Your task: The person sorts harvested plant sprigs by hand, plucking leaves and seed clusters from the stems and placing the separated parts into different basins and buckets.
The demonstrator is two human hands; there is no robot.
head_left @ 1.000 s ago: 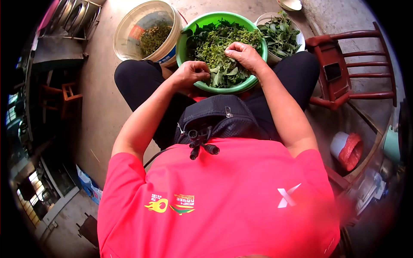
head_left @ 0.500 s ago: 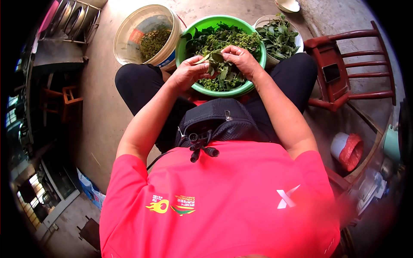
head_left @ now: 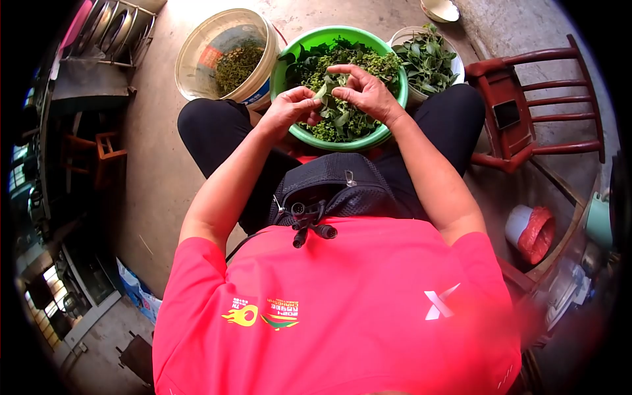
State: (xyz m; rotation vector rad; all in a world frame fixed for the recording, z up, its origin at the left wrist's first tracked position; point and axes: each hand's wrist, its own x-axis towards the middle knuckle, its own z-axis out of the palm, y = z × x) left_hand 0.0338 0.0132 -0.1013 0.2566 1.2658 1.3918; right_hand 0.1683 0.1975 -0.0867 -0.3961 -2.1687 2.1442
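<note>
Leafy green sprigs with small clustered buds [head_left: 355, 64] fill a green basin [head_left: 386, 45] between my knees. My left hand [head_left: 294, 109], over the basin's left side, pinches a pale green leaf [head_left: 321, 92] between thumb and forefinger. Just to its right, my right hand [head_left: 366, 94] is above the sprigs, thumb and forefinger apart with a gap between them. Nothing can be made out in its grip, and its other fingers are partly hidden.
A large pale bucket [head_left: 186, 59] holding small green clusters stands left of the basin. At its right is a white bucket [head_left: 459, 64] of loose leaves. A red wooden chair [head_left: 507, 141] bearing a dark flat object is further right. A bowl [head_left: 440, 9] lies beyond.
Both hands held a leafy sprig together half a second ago. The right thumb and forefinger have since spread apart, while the left hand keeps a leaf. One second ago both hands were lower on the sprigs.
</note>
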